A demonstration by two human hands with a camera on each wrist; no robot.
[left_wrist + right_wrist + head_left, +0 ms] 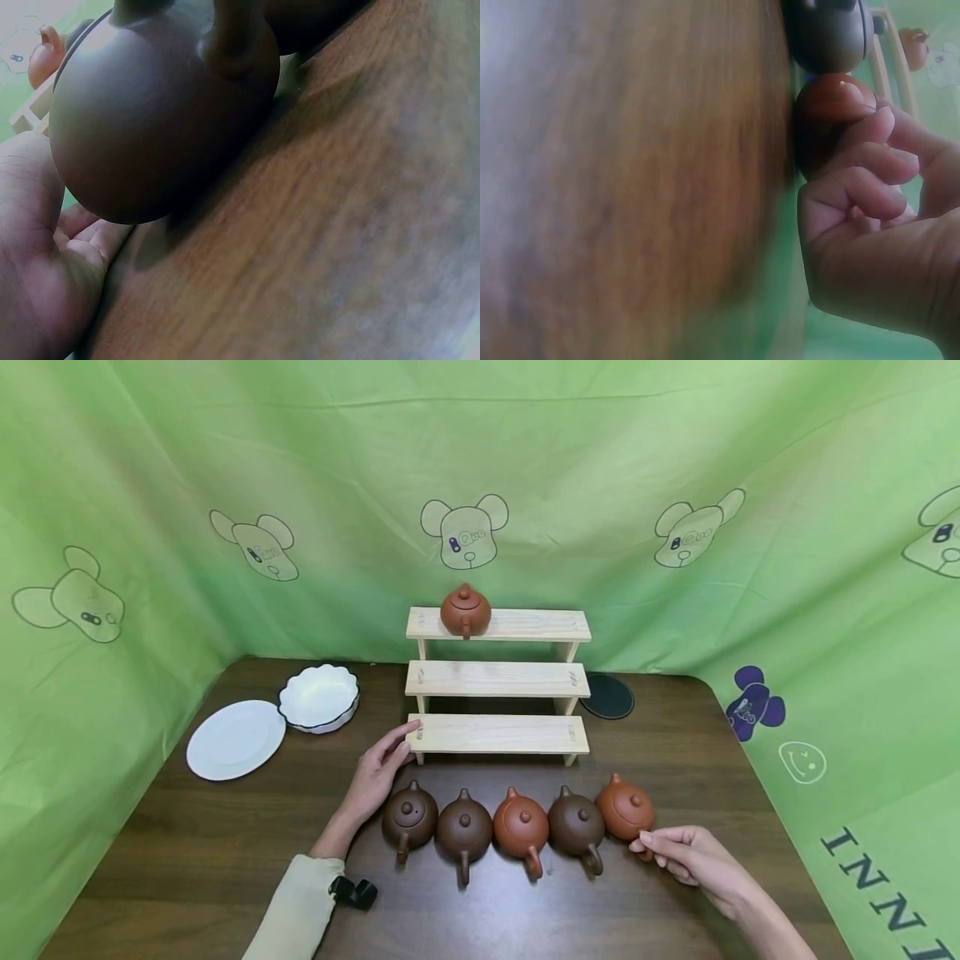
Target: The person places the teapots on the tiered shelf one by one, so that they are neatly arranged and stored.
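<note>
On the right, my right hand [693, 860] pinches the handle of a reddish-brown clay teapot [624, 808] between thumb and fingers; the right wrist view shows the same teapot [832, 101] beyond curled fingers. My left hand [378, 772] reaches past the dark teapot [409, 817] at the row's left end, its extended fingers touching the left end of the wooden step rack's [498, 735] lowest shelf. In the left wrist view that dark teapot [165, 127] hides most of the fingers. Between the end teapots stand two dark ones [464, 829] [576, 823] and a reddish one [521, 827].
Another reddish teapot [465, 612] sits on the rack's top shelf, left of its middle. A white oval plate [236, 741] and a scalloped white bowl [320, 697] stand at the left back. A dark round mat [607, 697] lies right of the rack, before a green curtain [570, 460].
</note>
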